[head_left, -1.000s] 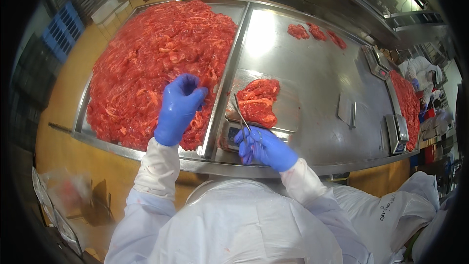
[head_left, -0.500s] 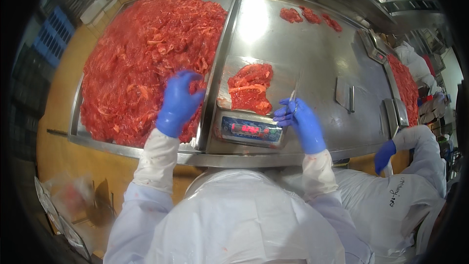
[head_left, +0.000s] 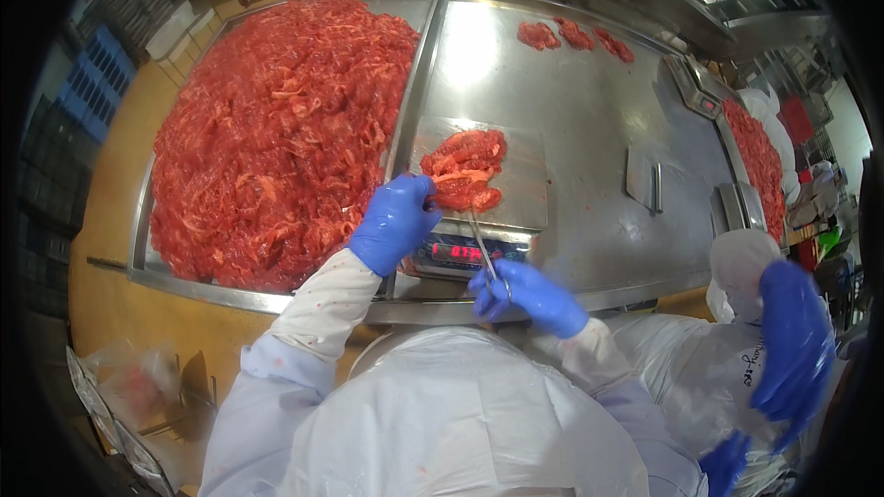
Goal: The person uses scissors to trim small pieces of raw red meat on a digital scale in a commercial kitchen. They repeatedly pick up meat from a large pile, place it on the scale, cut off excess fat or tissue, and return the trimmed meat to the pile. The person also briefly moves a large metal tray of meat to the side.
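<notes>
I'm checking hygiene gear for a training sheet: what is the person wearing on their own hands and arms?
Both hands wear bright blue disposable gloves: the left hand and the right hand. Both arms are covered by long white sleeves of a thin protective coat, gathered at the wrists. The left sleeve shows faint reddish specks. No bare parts, cables or markings show on the arms.

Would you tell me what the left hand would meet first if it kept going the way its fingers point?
The left hand points up and right at the meat portion on the scale tray. Its fingertips look already at that meat's near edge, so it would likely meet the portion first; depth is unclear.
</notes>
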Demonstrator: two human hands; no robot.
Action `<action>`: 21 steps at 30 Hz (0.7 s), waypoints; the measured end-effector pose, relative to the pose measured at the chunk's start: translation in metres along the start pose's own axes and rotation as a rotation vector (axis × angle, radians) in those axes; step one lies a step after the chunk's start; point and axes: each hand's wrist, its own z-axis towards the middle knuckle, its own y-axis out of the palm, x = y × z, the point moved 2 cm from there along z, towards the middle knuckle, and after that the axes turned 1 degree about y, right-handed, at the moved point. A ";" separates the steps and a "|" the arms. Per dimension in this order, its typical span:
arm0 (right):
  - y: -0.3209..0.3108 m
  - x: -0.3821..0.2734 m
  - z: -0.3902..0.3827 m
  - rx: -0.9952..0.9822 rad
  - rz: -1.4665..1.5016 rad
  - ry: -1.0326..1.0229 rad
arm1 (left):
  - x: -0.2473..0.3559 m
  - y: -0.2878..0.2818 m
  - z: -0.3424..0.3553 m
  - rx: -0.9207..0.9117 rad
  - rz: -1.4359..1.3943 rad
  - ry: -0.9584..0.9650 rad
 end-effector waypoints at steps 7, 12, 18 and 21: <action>0.008 0.010 0.038 -0.079 0.260 0.067 | 0.006 -0.019 -0.001 -0.006 -0.095 -0.076; 0.009 0.028 0.049 0.099 0.194 -0.023 | 0.002 -0.020 -0.005 0.011 -0.091 -0.057; 0.019 0.018 0.050 -0.083 0.444 0.044 | 0.010 -0.026 -0.007 0.039 -0.122 -0.044; 0.009 0.019 0.064 0.004 0.338 -0.029 | 0.020 -0.027 -0.012 -0.022 -0.153 -0.097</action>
